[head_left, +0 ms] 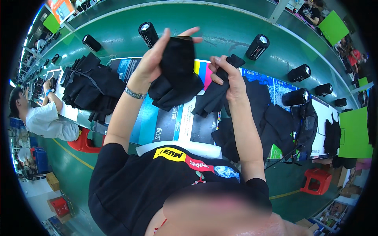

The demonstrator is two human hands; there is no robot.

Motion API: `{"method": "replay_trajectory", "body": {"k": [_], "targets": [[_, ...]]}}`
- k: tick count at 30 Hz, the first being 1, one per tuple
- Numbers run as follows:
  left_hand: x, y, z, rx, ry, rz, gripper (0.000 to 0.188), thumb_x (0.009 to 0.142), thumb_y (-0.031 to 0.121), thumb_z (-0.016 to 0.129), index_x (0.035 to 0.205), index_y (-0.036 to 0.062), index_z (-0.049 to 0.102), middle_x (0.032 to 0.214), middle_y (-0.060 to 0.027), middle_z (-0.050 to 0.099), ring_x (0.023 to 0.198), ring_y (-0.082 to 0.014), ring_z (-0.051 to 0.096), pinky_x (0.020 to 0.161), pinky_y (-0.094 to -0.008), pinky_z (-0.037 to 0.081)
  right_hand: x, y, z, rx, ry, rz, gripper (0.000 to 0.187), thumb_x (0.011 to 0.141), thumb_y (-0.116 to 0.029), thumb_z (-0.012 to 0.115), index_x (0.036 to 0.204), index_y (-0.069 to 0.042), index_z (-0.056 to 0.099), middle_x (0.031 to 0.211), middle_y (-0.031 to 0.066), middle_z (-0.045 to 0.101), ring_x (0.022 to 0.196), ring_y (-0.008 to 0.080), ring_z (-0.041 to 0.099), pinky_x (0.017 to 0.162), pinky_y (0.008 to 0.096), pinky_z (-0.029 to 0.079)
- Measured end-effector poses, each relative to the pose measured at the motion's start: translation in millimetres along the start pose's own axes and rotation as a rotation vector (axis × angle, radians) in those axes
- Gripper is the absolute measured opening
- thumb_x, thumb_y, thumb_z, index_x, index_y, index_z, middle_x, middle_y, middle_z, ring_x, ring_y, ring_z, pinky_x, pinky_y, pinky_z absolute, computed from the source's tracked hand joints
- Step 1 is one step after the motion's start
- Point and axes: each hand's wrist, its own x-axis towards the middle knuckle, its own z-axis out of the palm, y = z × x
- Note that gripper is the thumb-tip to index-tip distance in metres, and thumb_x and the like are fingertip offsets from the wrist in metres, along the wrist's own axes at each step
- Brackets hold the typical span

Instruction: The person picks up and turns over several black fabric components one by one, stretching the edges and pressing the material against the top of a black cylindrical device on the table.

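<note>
My left hand [151, 59] is raised over the table, holding a black cloth piece [178, 55] shaped like a small pouch between its thumb and fingers. Some of its fingertips show beyond the cloth's upper edge. To the right, my right hand [236, 80] is closed around a gathered black cloth piece [212, 94], which hangs down below the fist and pokes out above it. Under my left hand lies a small heap of black cloth [173, 92]. More black cloth pieces [275, 122] spread beside and beneath my right forearm.
A large pile of black cloth [92, 84] lies at the left. Several black cylindrical speakers [258, 47] stand or lie on the green bench [220, 29] beyond. Printed sheets [169, 122] cover the near tabletop. A co-worker [47, 114] sits at far left; red stools [317, 181] stand below.
</note>
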Motion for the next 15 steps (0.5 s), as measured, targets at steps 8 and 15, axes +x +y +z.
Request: {"method": "replay_trajectory", "body": {"k": [8,15], "targets": [[59,-39,40,1.292,-0.082,0.853,0.041,0.1,0.032,0.039,0.127,0.0059,0.055,0.129,-0.0095,0.054,0.12,-0.025,0.05,0.101,-0.0329,0.038,-28,-14,1,-0.042,0.083,0.088,0.034,0.086,-0.008,0.057,0.119,-0.003,0.052,0.103,0.0073,0.063,0.082,0.0129,0.064,0.062,0.0233,0.052],[86,-82,80,0.666,0.134,0.681,0.044,0.092,0.038,0.055,0.089,-0.0043,0.066,0.082,-0.017,0.064,0.077,-0.0275,0.061,0.07,-0.0313,0.047,-45,-37,-25,-0.143,0.071,-0.044,0.024,0.083,-0.001,0.055,0.107,0.001,0.058,0.095,0.0067,0.065,0.08,0.0143,0.065,0.069,0.026,0.053]]}}
